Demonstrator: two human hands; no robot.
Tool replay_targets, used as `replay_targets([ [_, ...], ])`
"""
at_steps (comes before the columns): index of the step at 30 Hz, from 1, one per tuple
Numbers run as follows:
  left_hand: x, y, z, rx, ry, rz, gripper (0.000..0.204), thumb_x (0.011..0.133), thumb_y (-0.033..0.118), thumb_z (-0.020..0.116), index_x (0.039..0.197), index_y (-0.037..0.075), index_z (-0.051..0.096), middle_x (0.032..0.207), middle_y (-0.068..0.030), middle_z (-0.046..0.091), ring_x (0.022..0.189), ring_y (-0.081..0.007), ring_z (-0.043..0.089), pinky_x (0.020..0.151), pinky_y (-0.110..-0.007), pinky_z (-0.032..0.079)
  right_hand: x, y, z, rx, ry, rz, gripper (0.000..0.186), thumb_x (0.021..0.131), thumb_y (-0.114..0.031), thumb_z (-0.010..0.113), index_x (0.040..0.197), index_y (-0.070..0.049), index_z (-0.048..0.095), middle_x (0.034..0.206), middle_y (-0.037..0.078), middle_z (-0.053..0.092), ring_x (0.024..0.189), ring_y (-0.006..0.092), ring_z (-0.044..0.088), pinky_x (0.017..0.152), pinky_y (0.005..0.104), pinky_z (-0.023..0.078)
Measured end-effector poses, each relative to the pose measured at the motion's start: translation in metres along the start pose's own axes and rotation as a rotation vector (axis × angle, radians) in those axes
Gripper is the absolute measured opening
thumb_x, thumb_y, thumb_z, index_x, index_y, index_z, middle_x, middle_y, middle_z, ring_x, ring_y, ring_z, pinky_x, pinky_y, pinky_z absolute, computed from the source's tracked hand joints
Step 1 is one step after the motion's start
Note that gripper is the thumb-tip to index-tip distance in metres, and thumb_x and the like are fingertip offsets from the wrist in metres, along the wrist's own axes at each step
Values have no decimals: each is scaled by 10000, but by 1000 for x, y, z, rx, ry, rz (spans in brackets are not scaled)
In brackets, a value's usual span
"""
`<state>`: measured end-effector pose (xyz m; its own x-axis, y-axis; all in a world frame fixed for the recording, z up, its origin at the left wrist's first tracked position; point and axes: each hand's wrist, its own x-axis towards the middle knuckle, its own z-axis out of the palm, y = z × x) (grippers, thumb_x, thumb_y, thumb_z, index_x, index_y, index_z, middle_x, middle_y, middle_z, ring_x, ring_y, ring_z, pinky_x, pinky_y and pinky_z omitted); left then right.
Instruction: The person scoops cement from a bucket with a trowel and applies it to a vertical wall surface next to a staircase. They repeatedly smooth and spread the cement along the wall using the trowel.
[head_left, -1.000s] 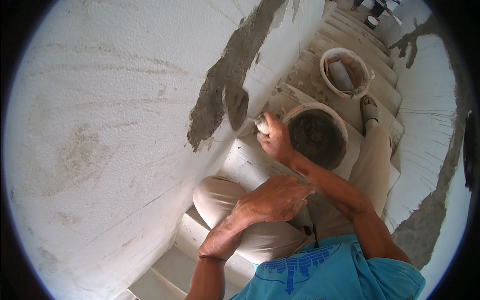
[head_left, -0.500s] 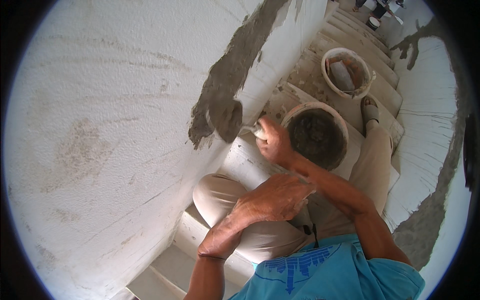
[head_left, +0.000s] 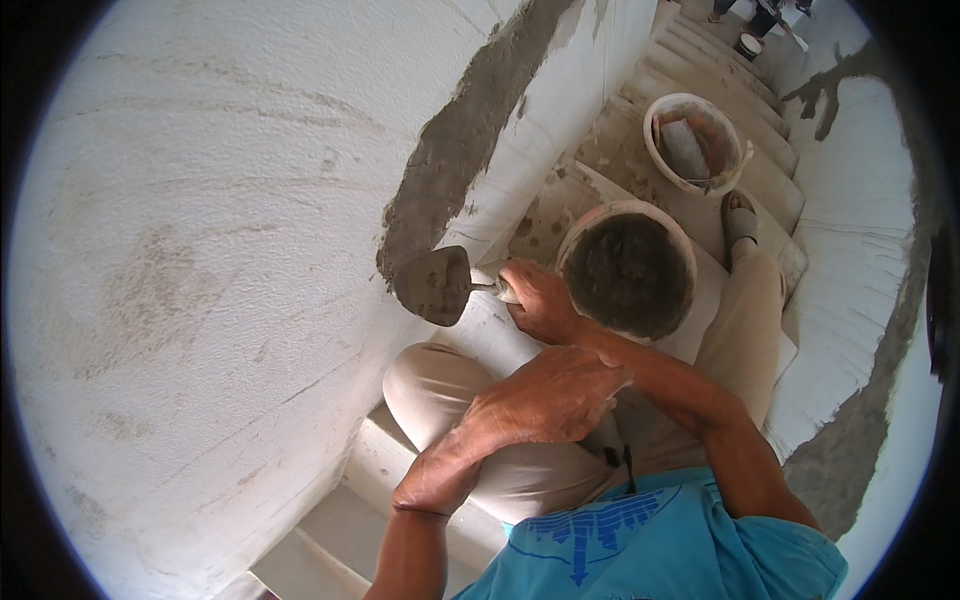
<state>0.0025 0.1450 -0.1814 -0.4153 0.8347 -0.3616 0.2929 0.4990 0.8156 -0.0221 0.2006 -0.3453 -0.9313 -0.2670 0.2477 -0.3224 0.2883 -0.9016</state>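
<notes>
On our left a rough white wall [head_left: 200, 300] fills the view, stained with brownish smears, and a ragged grey band of mortar [head_left: 455, 150] runs up along its far side. At the lower end of that band we have the trowel [head_left: 435, 287], its broad blade facing us: dark grey, rounded and nearly heart-shaped, mottled with a dull film of mortar. A thin metal neck joins the blade to a pale, smeared handle; whether the blade touches the wall we cannot tell. Just right of it our right hand [head_left: 540, 300] has its fingers clamped around that handle. Below, over our bent leg in beige trousers [head_left: 430, 385], lies our left hand [head_left: 550, 395], back upward and close by the right forearm; its fingertips are partly hidden, so we cannot tell whether the fingers are apart or together. Beside our right hand stands a round bucket [head_left: 568, 255] of dark, wet-looking mortar. Farther up the stairs a second, white bucket [head_left: 690, 100] holds a greyish block [head_left: 684, 150], with our sandalled foot [head_left: 738, 215] near it. At the far right, another white wall [head_left: 850, 250] carries more grey mortar.
</notes>
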Motion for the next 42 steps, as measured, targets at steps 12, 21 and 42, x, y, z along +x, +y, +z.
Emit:
replay_targets([
  [12, -2, 1, 3, -8, 19, -2, 346, 887, 147, 607, 1201, 5, 578, 841, -174, 616, 862, -359, 599, 765, -491, 466, 42, -3, -3, -39, 184, 123, 304, 789, -22, 626, 1077, -31, 527, 960, 232, 599, 860, 448, 605, 714, 486, 483],
  [21, -2, 3, 4, -15, -6, -14, 342, 884, 143, 608, 1195, 4, 580, 833, -174, 613, 856, -360, 598, 759, -492, 465, -11, 4, 4, 53, 56, 133, 297, 777, 1, 635, 1061, 1, 546, 918, 197, 634, 843, 428, 630, 703, 452, 507],
  [42, -2, -1, 4, -30, -7, -22, 333, 876, 134, 609, 1181, 1, 583, 817, -175, 607, 840, -363, 596, 745, -495, 464, 8, 11, 28, 58, 141, 211, 364, 772, 49, 585, 1124, -20, 529, 942, 224, 615, 818, 420, 624, 691, 414, 501],
])
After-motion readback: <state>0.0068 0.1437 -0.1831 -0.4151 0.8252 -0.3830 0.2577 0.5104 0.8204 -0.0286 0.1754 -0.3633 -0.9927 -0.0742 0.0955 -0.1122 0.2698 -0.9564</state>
